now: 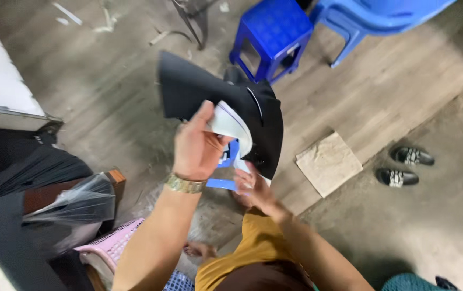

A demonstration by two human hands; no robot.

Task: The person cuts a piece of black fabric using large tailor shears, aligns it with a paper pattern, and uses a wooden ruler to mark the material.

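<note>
Head view: two hands up over the wooden floor (107,97), both on a black cloth piece (199,91). Left hand (196,148) raised, gold watch (184,184) on the wrist, fingers pinched on the white lining (230,125). Right hand (253,188) lower, fingers closed on the cloth's bottom edge by a blue tag (226,183). Could slip down onto the dusty floor with a loose pinch. Blue stool (272,35) just behind, sandals (406,166) well apart.
</note>
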